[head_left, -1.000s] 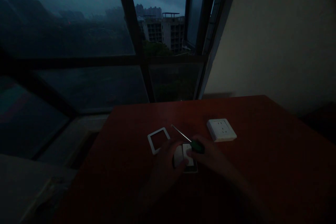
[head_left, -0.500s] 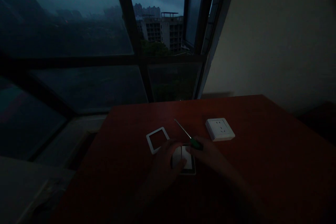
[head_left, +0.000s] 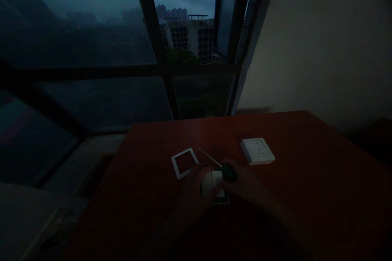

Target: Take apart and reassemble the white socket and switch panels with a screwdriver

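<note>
A white two-rocker wall switch (head_left: 207, 184) lies on the table, its outer edge dark. My left hand (head_left: 194, 189) grips it from the left, fingers over the far edge and thumb on the near part of its face. In my right hand (head_left: 241, 179) is a screwdriver (head_left: 228, 172) with a green handle, its thin metal shaft pointing away to the upper left, the tip clear of the switch. My right thumb rests at the right rocker, close to my left thumb. Left of the switch lies a white square frame (head_left: 175, 168), partly behind my left fingers.
A white wall socket (head_left: 259, 151) on a box stands to the right on the reddish-brown table (head_left: 294, 138). Beyond the far edge are dark-framed windows (head_left: 122, 102), with a pale wall (head_left: 318, 49) at right. The light is dim.
The screwdriver has swung so its tip points further left and lower. My right hand has turned slightly, its thumb moving down along the switch. My left hand stays on the switch.
</note>
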Tool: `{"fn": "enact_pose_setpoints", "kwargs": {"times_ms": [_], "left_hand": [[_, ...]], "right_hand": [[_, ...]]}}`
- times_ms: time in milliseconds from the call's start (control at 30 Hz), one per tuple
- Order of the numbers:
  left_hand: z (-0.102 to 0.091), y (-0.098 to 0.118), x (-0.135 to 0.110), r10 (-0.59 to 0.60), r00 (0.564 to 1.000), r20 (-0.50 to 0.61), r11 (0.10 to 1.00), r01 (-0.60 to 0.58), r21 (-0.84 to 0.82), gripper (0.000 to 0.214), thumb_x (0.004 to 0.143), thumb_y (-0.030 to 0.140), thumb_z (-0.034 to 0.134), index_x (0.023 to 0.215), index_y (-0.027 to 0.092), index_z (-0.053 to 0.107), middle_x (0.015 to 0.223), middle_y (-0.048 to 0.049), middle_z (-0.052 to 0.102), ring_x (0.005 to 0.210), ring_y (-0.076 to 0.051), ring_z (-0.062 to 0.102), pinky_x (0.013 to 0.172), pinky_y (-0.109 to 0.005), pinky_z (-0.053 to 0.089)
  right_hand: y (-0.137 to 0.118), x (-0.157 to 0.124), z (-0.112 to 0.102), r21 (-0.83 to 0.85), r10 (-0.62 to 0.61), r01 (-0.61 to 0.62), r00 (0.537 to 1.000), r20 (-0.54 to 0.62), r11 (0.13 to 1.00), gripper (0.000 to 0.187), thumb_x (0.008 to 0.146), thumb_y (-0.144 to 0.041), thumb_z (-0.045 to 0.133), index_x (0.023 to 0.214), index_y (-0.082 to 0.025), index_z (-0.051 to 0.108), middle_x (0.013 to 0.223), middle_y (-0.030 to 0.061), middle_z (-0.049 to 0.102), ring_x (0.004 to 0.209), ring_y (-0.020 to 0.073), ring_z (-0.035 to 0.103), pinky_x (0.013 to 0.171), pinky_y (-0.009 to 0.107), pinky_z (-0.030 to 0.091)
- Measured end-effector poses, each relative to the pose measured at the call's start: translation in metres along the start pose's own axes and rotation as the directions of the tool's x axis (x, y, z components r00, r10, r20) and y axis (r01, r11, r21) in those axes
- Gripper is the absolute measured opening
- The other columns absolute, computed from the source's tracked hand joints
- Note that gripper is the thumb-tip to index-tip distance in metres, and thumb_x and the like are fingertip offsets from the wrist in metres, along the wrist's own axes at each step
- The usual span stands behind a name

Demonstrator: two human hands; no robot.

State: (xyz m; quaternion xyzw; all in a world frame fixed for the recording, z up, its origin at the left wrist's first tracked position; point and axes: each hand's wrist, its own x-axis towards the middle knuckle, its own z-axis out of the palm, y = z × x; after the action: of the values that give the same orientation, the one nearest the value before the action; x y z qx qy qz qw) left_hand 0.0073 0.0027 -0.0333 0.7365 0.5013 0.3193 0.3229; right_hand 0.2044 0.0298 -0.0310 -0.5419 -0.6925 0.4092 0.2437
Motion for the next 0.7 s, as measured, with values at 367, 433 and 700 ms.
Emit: {"fn": "enact_pose_setpoints", "kwargs": {"times_ms": [367,433,700], "left_hand": [[0.0019,0.0021,-0.0007,0.003,1.000,0.004,0.999,-0.003,-0.049,0.037,0.083,0.026,0.061,0.120,0.025,0.054,0.125,-0.0071,0.053,0.116,-0.025,0.050,0.100,-0.041,0.042],[0.0024,0.0019,-0.0007,0.006,1.000,0.006,0.998,-0.006,-0.059,0.037,0.084,0.026,0.060,0.121,0.025,0.053,0.126,-0.0074,0.053,0.116,-0.025,0.050,0.100,-0.041,0.041],[0.0030,-0.0013,0.0012,0.012,1.000,-0.001,0.997,-0.012,-0.080,0.039,0.081,0.022,0.061,0.119,0.023,0.054,0.124,-0.0079,0.053,0.115,-0.025,0.051,0.099,-0.040,0.042]], "right_hand": [[0.0084,-0.0014,0.0034,0.113,-0.004,0.000,0.999,0.037,0.994,0.045,0.072,-0.029,0.068,0.114,-0.023,0.053,0.106,0.0037,0.064,0.094,0.0212,0.060,0.081,0.033,0.046],[0.0080,-0.0016,0.0041,0.147,-0.001,-0.005,0.999,0.036,0.989,0.043,0.073,-0.031,0.068,0.112,-0.023,0.052,0.104,0.0030,0.064,0.092,0.0204,0.059,0.080,0.032,0.047],[0.0063,0.0006,0.0082,0.254,0.016,-0.023,0.999,0.031,0.967,0.035,0.073,-0.034,0.068,0.102,-0.022,0.052,0.089,-0.0009,0.059,0.083,0.0173,0.056,0.071,0.028,0.046]]}}
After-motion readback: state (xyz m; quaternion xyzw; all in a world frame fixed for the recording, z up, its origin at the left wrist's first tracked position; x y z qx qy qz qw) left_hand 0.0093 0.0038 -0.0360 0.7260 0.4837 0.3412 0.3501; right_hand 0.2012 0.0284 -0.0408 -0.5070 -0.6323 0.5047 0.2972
